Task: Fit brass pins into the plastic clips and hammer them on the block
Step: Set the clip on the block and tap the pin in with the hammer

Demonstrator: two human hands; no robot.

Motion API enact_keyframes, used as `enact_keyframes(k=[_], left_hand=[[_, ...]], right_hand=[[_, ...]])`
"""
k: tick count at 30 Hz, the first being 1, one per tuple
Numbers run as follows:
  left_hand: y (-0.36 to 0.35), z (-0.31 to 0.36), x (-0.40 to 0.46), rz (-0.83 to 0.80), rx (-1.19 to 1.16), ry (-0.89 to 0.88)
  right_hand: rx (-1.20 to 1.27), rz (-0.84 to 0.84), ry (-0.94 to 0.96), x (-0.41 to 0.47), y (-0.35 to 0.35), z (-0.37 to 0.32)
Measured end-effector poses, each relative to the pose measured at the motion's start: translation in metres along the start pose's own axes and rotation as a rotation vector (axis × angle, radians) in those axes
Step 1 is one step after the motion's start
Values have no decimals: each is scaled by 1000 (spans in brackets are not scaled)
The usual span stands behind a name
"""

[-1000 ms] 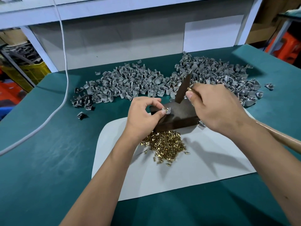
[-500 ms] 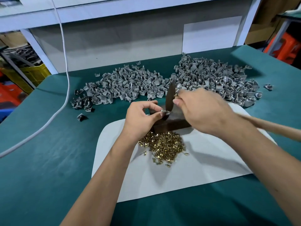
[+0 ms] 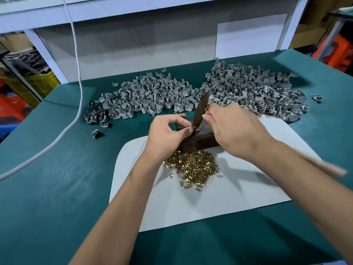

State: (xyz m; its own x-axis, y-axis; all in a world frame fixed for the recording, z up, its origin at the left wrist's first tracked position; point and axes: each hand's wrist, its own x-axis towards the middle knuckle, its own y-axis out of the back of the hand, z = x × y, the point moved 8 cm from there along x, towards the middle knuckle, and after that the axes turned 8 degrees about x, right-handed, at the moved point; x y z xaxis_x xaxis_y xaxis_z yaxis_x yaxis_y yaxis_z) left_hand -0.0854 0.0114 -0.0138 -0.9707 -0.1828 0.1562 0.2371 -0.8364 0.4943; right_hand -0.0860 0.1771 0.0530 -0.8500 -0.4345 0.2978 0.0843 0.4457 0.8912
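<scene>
On the block [image 3: 198, 139], the left hand [image 3: 168, 133] is pinching a clip [image 3: 195, 128]; the right hand [image 3: 235, 129] is gripping the hammer [image 3: 200, 109]; many pins [image 3: 193, 166] are waiting.

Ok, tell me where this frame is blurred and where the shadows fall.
Head view: the hammer handle is motion-smeared below the right hand, which looks slightly soft; the brass pins and clips stay sharp; arm shadows fall on the white mat; straight edges bow from the wide-angle lens.

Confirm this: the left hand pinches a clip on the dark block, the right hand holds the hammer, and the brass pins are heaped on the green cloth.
Wrong in one respect: the head view shows the brass pins heaped on the white mat, not the green cloth. Left hand, clip, dark block, right hand and hammer are as stated.
</scene>
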Motion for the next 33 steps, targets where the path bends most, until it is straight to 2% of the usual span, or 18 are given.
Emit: enact_keyframes(k=[2,4,7,9,12,15,17,24,29,33], left_hand=[[0,2,-1,0,-5,1],[2,4,-2,16,15,-11],[5,11,-3,46,110,-71],[6,13,-5,50,143,-86],[4,12,-4,34,117,-69],[3,10,-4,31,85,-60],[2,9,-3,27,66,-58],[-1,5,-3,3,-36,-37],[-3,5,-3,-7,-63,-28],[-9,10,-5,-35,-99,-62]], right_hand=[[-40,-92,-25,3,-5,7],[-100,-80,28,8,4,9],[1,-116,79,6,12,25],[211,-242,84,-2,14,34],[462,-516,80,-17,9,42],[326,-651,55,-29,-4,54],[228,-643,56,-30,-12,56],[150,-569,29,-24,-2,62],[158,-258,92,0,26,44],[184,-191,148,5,-2,13]])
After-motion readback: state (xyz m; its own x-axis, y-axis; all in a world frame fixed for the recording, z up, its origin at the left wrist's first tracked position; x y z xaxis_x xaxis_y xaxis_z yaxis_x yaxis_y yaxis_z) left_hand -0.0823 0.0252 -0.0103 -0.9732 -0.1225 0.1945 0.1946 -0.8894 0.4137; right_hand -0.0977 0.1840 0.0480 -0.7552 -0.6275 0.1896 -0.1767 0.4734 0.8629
